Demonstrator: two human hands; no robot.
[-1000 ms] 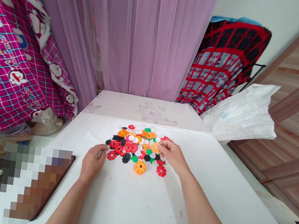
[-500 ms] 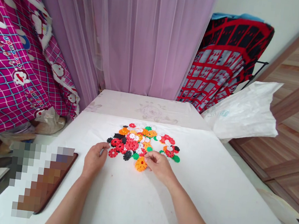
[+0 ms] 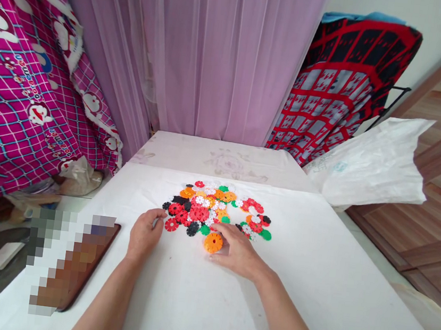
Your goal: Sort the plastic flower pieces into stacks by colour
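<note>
My left hand point(image 3: 146, 235) rests on the table at the left of a pile of plastic snowflake discs. Its fingers are loosely curled, with a gap between thumb and forefinger and nothing visible in it. My right hand point(image 3: 242, 253) is spread around an orange notched disc point(image 3: 213, 243), which looks thick, like a stack. The thumb lies below it and the fingers above. Close to my left fingertips are a red disc point(image 3: 172, 225) and a black disc point(image 3: 193, 229). Beyond the orange disc lie red discs point(image 3: 199, 213) and a green disc point(image 3: 205, 230).
A white cloth covers the table point(image 3: 188, 300). At its left edge lies a brown phone-like object point(image 3: 87, 272), partly pixelated. A white plastic bag point(image 3: 377, 163) stands off the right edge. A purple curtain point(image 3: 226, 53) hangs behind the table.
My right hand has opened from a pinch at the orange disc's edge to fingers spread around it. My left hand has barely moved. The whole view has shifted slightly.
</note>
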